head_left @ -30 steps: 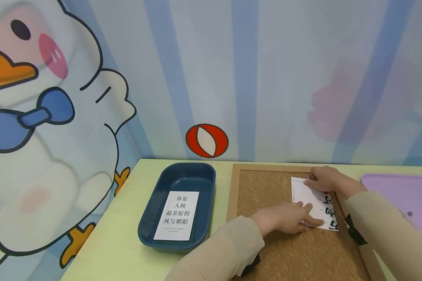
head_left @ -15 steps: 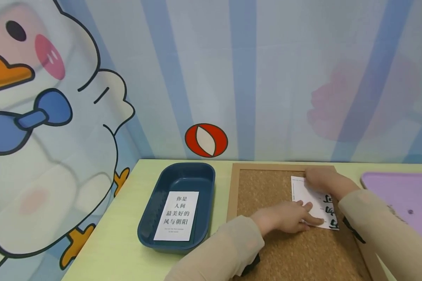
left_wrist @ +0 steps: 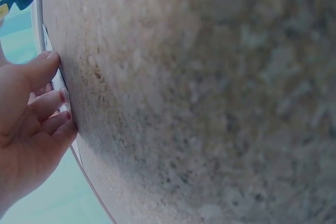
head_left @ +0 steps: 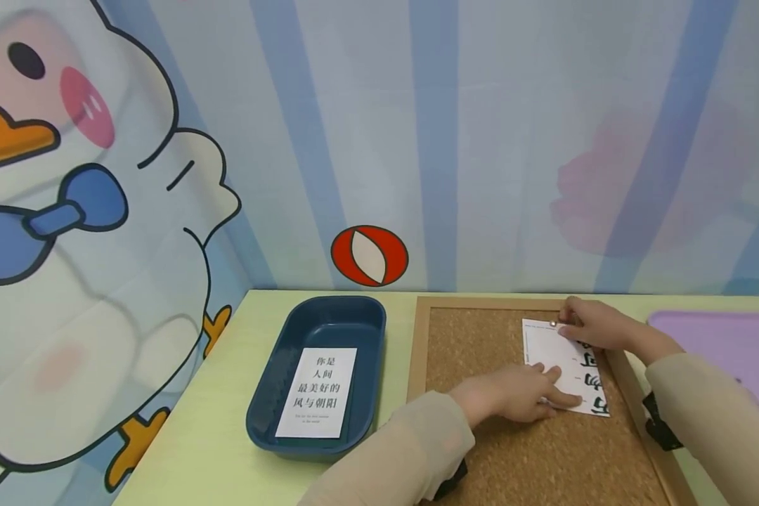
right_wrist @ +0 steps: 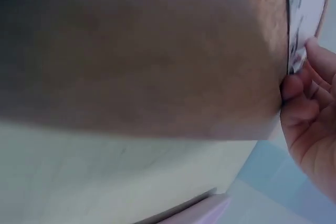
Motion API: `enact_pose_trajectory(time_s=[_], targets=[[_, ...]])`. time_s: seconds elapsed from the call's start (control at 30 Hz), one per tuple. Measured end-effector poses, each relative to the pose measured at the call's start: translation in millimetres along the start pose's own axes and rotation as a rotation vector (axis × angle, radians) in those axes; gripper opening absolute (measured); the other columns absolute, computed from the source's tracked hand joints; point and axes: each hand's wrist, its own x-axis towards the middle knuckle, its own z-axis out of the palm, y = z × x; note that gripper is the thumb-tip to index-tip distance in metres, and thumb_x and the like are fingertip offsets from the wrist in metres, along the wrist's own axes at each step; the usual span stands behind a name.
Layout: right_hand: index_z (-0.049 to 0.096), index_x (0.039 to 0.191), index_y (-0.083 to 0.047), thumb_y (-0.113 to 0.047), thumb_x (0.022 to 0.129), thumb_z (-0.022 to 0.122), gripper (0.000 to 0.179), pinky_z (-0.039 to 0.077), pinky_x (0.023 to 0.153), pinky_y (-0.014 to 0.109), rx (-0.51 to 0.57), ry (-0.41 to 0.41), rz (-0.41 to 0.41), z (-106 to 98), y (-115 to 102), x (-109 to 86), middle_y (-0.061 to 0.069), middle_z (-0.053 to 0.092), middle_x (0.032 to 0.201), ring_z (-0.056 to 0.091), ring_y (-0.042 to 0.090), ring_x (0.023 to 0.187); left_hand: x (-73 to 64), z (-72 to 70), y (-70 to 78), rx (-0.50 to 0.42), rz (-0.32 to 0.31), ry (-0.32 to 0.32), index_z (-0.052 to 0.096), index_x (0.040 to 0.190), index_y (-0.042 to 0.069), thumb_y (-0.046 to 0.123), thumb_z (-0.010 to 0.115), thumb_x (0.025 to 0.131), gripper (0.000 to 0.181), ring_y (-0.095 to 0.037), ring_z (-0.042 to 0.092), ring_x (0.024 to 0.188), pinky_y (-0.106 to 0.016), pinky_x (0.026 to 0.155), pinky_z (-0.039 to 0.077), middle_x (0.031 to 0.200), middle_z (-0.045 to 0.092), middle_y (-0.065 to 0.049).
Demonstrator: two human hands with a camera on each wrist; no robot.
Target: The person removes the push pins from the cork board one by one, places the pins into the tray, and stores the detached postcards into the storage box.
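A white card with black Chinese characters along its right side lies on a cork board with a wooden frame. My left hand rests on the card's lower left part, fingers spread across it. Near the card's upper edge sits a small shiny pushpin. Just right of the pin is my right hand, its thumb touching the card at the upper right corner. In the right wrist view, the fingers of this hand are loosely curled by the card's edge, with no held thing visible.
A dark blue tray on the left of the pale green table holds a white card with printed characters. A purple tray lies to the right of the board. Behind the table hangs a cartoon-printed backdrop.
My right hand has lifted off the card's top edge and shifted right, uncovering the pushpin. My left hand has stayed in place on the card.
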Motion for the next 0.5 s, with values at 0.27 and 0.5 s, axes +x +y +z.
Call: enact_pose_trajectory(time_s=[0.27,0.5], targets=[[0.052,0.084,-0.001,-0.008,0.088,0.061,0.012,0.039,0.042,0.027,0.106,0.014,0.013,0,1,7.0,0.0,0.047,0.062,0.043,0.01,0.044,0.7,-0.9,0.5,-0.015,-0.005,0.009,0.035,0.141,0.042,0.03,0.047,0.097,0.047,-0.014,0.021,0.137,-0.023,0.105,0.026,0.152,0.019,0.001],[0.048,0.084,-0.004,-0.006,0.09,0.058,0.012,0.038,0.042,0.027,0.004,0.033,-0.05,6,2,12.0,-0.001,0.045,0.064,0.043,0.01,0.044,0.7,1.1,0.0,-0.059,-0.031,0.008,0.036,0.139,0.044,0.03,0.047,0.097,0.046,-0.012,0.019,0.137,-0.023,0.106,0.024,0.152,0.018,0.004]])
